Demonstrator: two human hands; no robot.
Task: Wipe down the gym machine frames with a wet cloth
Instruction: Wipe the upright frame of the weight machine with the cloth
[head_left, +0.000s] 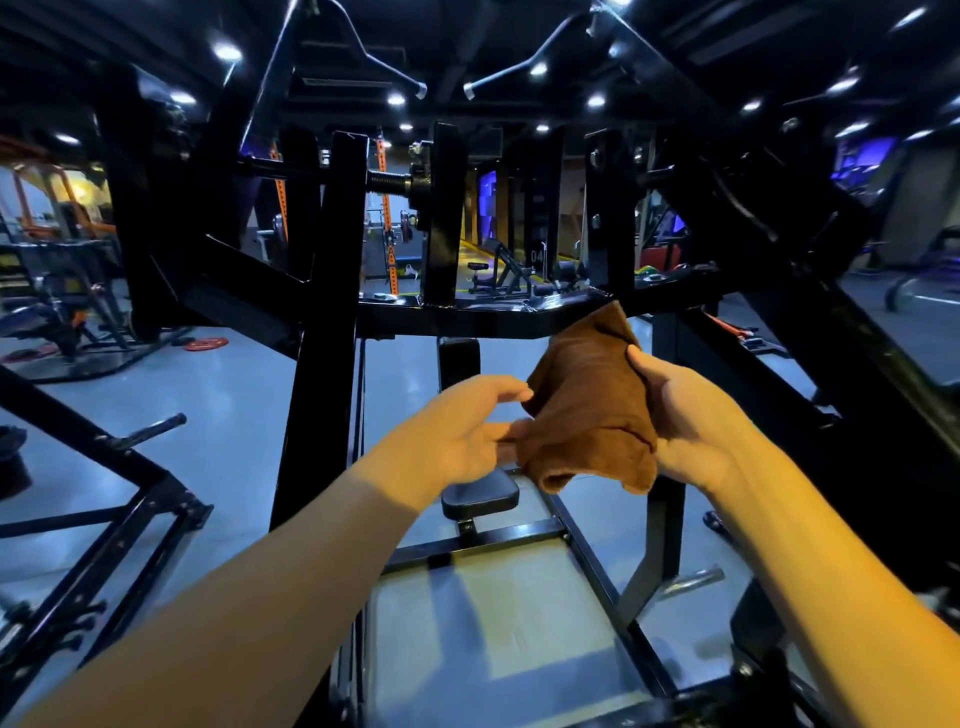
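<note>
Both hands held the brown cloth (589, 410) just below the black crossbar (457, 314), right hand (685, 415) gripping, left hand (462, 436) pinching its edge, so wiping seemingly remained undone.

brown cloth (589, 410), black machine frame (322, 332), orange rack (387, 218)

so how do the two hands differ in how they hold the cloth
The right hand wraps the brown cloth from the side, thumb on top; the left hand only pinches its lower left edge with the fingertips. The right hand carries most of the folded cloth, while the left seems to be adjusting it. Both have a grip on the same cloth, held off the black frame.
</note>
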